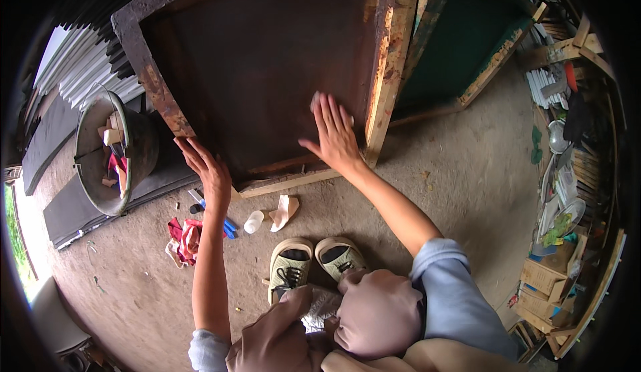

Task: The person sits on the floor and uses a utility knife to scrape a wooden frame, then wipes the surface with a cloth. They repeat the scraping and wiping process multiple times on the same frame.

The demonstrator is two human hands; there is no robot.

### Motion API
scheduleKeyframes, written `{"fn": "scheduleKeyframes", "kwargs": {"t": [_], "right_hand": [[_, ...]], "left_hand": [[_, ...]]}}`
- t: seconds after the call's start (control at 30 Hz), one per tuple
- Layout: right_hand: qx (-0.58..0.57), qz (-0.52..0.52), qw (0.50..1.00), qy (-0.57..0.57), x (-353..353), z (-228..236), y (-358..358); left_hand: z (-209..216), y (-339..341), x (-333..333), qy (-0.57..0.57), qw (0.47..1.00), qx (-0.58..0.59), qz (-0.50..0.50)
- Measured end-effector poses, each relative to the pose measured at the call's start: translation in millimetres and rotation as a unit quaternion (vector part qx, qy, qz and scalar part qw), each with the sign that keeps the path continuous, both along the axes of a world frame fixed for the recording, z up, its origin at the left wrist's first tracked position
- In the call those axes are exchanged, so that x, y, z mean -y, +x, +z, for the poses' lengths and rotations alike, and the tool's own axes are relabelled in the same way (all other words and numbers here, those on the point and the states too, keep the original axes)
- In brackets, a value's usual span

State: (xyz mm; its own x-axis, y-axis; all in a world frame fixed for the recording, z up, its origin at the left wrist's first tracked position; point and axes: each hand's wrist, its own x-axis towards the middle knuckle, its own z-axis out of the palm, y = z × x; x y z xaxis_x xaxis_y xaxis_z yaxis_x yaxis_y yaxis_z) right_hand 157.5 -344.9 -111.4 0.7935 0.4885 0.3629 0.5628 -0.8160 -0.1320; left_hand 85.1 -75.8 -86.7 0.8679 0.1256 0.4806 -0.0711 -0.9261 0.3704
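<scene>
A large wooden frame (387, 58) with a dark brown inset panel (260, 65) stands tilted in front of me. Flat against the panel's lower right part lies my right hand (334, 135), fingers stretched and thumb apart. Small pale bits show beside its fingertips; what lies beneath them is hidden. My left hand (208, 171) rests with extended fingers on the frame's lower left edge, steadying contact there. On the floor below are a crumpled red and white cloth (189, 240), a white plastic cup (254, 222), a folded pale piece (284, 212) and a blue object (230, 228).
A bucket (127, 151) with scraps stands at left beside dark sheets (73, 208) and stacked corrugated sheets (73, 65). A second frame with a green panel (461, 45) leans behind at right. Cardboard boxes (547, 275) and clutter line the right side. My shoes (291, 265) are below.
</scene>
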Motion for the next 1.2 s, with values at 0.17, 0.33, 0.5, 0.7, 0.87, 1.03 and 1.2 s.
{"fn": "scheduleKeyframes", "kwargs": {"t": [0.17, 0.33, 0.5, 0.7, 0.87, 1.03, 1.2], "right_hand": [[0.041, -0.037, 0.998, 0.034, -5.7, 29.7, 36.9], [0.18, -0.093, 0.975, 0.095, -58.8, 105.1, 105.1], [0.009, 0.161, 0.975, -0.151, -15.0, 7.3, 6.1], [0.189, 0.018, 0.982, -0.004, -26.8, 98.4, 99.4], [0.105, 0.073, 0.99, -0.062, -36.4, 70.1, 55.9], [0.083, 0.187, 0.956, -0.212, 14.7, 32.4, 37.6], [0.181, -0.008, 0.983, 0.022, -31.6, 106.7, 97.7]], "left_hand": [[-1.5, -2.7, -2.4, -0.004, 1.0, 0.0, 0.012], [-1.8, -0.5, -6.4, -0.014, 1.0, -0.003, 0.002], [-4.9, 4.3, -5.0, -0.016, 1.0, -0.009, -0.004], [-3.6, -4.6, -7.6, -0.012, 1.0, -0.01, 0.004], [0.5, 2.7, -11.4, -0.052, 0.998, -0.019, -0.025], [-8.4, 1.5, -7.6, -0.012, 1.0, 0.015, -0.01], [-4.2, 3.2, -11.3, -0.046, 0.998, -0.007, -0.032]]}}
